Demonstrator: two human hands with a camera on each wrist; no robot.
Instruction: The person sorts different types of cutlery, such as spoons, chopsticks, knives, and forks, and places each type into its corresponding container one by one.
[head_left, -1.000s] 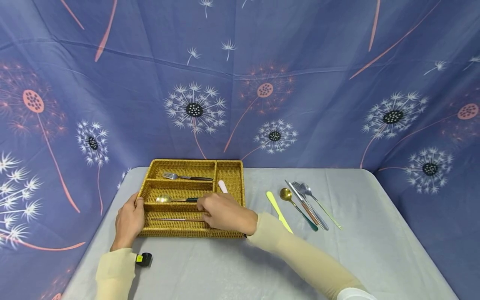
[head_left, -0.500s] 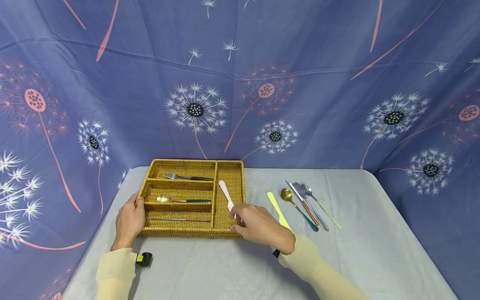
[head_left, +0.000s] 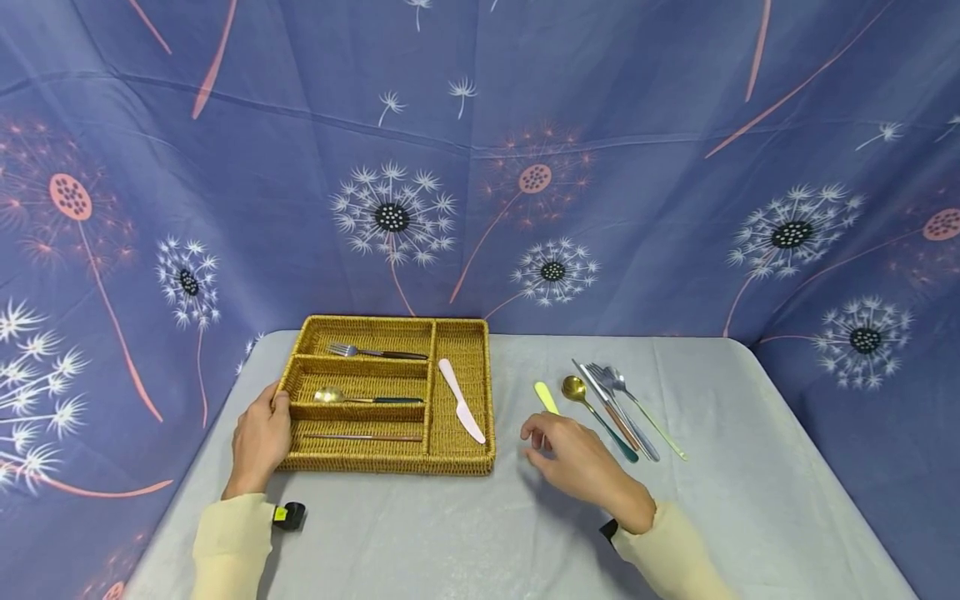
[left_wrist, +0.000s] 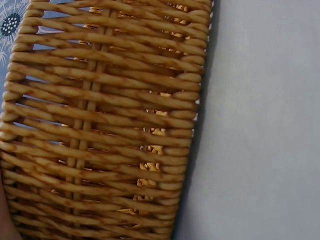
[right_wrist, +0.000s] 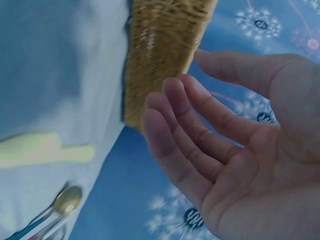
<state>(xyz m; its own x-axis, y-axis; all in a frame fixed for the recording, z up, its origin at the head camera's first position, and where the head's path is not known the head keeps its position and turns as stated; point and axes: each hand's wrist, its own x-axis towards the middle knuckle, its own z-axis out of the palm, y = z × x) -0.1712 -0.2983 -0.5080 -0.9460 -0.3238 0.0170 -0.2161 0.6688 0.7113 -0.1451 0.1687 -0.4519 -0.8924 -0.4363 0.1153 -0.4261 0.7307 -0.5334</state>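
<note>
- The right hand [head_left: 573, 454] hovers just above the grey surface [head_left: 750, 500]. Its fingers [right_wrist: 185, 125] are loosely spread and lightly bent, and they hold nothing.
- Just beyond those fingertips lies a pale yellow knife [head_left: 546, 397]. It lies flat, pointing away from the person, and its near end is hidden behind the fingers.
- In the right wrist view the yellow knife [right_wrist: 45, 149] shows as a flat, smooth strip lying directly on the cloth.
- Judged from its look, this knife is light, stiff and slick. It lies so flat that there is little edge to catch.
- A pinch across the narrow handle end nearest the fingertips, thumb on one side and fingers on the other, looks like the surest hold. Tipping one end up first may help.
- Further to the outer side of the fingers lie a gold spoon [head_left: 576, 389] with a dark green handle and a close bundle of silver cutlery [head_left: 618, 400]. All of it is apart from the hand.
- On the thumb side of the right hand, near it, stands a woven wicker tray [head_left: 457, 465] with compartments.
- A pink knife [head_left: 461, 401] lies in the tray's compartment nearest the right hand. A fork [head_left: 375, 352], a spoon [head_left: 360, 397] and a thin brown-handled piece [head_left: 363, 437] lie in the three further ones.
- The left hand [head_left: 258, 442] rests against the tray's far end, its fingers curled over the rim.
- The left wrist view shows only the tray's weave [left_wrist: 105, 125] close up.
</note>
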